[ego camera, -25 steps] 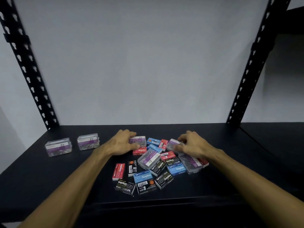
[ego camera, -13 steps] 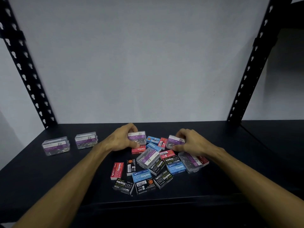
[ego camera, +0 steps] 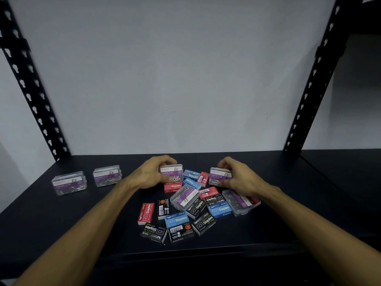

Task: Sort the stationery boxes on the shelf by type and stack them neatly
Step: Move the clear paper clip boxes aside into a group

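Clear-plastic paper-clip box (ego camera: pixel 171 172) was pinched by the left hand (ego camera: pixel 151 176), another (ego camera: pixel 220 176) by the right hand (ego camera: pixel 237 176), at the pile's (ego camera: pixel 191 209) far edge; sorted boxes (ego camera: pixel 88 181) lay leftward, nearer the left hand.

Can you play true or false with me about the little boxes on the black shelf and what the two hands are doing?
1. Each hand holds a clear paper clip box. True: the left hand grips one paper clip box and the right hand grips another.
2. Two clear paper clip boxes sit apart at the left of the shelf. True.
3. All the staples boxes are blue. False: there are red, blue and black ones.
4. The staples boxes are stacked in neat towers. False: they lie in a jumbled pile.
5. A clear paper clip box lies on top of the pile. True.
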A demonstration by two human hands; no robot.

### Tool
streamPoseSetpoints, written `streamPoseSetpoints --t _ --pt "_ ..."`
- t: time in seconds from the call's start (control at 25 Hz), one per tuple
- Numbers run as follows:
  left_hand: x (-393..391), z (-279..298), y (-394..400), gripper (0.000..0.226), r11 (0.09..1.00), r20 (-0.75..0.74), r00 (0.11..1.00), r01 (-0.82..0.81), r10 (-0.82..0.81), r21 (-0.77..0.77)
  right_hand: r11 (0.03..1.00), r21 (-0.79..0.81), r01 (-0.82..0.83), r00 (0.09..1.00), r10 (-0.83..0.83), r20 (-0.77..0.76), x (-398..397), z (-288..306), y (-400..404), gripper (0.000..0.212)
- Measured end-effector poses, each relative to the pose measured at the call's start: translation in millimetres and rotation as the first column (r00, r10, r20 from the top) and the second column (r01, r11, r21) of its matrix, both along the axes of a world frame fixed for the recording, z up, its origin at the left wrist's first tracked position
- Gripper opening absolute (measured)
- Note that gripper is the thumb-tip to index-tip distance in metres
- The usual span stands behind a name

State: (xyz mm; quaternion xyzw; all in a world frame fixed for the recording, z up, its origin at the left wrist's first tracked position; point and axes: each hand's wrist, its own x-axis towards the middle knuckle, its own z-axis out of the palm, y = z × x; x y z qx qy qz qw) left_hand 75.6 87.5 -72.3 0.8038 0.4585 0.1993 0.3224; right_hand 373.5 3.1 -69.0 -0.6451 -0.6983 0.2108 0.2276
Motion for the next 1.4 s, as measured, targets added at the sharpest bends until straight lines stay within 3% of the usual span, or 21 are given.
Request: streamPoseSetpoints --t 0.6,0.84,1.4 --pt "1.2 7.8 -13.6 0.043 1.000 -0.065 0.998 -0.008 0.009 0.020 0.999 -0.045 -0.024 0.999 0.026 0.027 -0.4 0.9 6.3 0.036" --pt "-8.8 19.4 -18.1 0.044 0.996 -0.035 0.998 -0.041 0.044 0.083 0.998 0.035 -0.056 0.998 0.055 0.016 -8.2 16.0 9.2 0.031" --pt "-124.8 55.6 -53.0 0.043 0.975 0.031 0.986 -0.166 0.163 0.148 0.950 0.142 -0.279 0.957 0.288 -0.045 -132.9 34.0 35.5 0.037"
